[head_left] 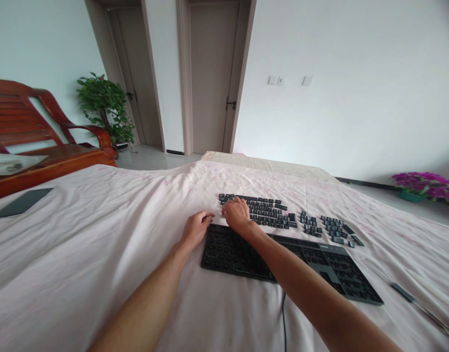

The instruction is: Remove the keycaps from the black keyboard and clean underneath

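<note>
A black keyboard base (242,274) with its keycaps off lies on the pink-white cloth, crossed by my right forearm. Beyond it, loose black keycaps (270,212) are laid out in rows and small groups. My right hand (237,213) reaches over the left end of those rows, fingers bent down and closed; whatever is between the fingertips is hidden. Just left of it, by the base's upper left corner, my left hand (198,227) has thumb and forefinger drawn together. A dark spot shows between them, too small to name.
A cable (284,318) runs from the base toward me. At the right lies a thin tool with a dark handle (403,292). A dark flat panel (22,203) rests at the left, near a wooden bench (63,146). Potted plants stand by the walls.
</note>
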A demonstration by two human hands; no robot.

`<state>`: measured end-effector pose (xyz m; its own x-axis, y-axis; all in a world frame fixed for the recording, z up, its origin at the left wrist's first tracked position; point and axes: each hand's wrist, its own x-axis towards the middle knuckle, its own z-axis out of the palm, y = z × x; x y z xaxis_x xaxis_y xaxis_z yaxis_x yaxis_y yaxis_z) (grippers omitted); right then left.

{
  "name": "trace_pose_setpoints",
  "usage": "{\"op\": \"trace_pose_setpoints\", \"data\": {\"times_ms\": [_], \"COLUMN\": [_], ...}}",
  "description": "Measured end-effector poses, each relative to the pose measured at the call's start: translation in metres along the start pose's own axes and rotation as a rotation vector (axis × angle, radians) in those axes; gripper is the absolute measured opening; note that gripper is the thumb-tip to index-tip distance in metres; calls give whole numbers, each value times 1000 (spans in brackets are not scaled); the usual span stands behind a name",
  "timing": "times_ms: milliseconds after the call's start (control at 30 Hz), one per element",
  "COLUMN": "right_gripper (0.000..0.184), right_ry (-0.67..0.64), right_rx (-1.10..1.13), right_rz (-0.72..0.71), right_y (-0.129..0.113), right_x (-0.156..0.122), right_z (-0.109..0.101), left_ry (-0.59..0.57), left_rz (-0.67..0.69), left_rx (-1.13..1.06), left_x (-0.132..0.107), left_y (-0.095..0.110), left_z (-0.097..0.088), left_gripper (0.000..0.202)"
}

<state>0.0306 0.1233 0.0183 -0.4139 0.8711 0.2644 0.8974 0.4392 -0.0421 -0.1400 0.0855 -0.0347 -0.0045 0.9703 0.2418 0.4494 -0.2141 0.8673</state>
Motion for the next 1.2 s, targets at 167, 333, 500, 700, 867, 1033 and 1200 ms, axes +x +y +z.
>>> {"op": "trace_pose_setpoints", "data": {"times_ms": [167,333,500,700,867,1033,1200], "right_gripper": [14,17,9,9,13,19,19], "right_ry": [114,250,267,262,303,346,356], "right_rx": [166,467,683,866,825,725,672], "right_rz": [4,-10,58,82,37,91,87], "right_y": [-8,-18,-16,-14,-19,-24,-26], "right_x": [-11,-22,-22,-25,-33,-41,-44], "right_z": [-11,-15,-4,5,1,-3,-3], "left_ry": [26,-11,-96,-195,-177,-159,-204], "left_rz": [4,-85,-291,-374,-384,-388,-393], "left_rx": [-182,-568,-892,-1014,-1087,-1118,-1084], "left_x": [0,2,1,0,0,-1,-2], "left_y": [6,13,19,22,22,27,31], "left_z": [-3,-6,-6,-11,-8,-2,-4], "left_gripper": [28,35,36,29,27,25,22]}}
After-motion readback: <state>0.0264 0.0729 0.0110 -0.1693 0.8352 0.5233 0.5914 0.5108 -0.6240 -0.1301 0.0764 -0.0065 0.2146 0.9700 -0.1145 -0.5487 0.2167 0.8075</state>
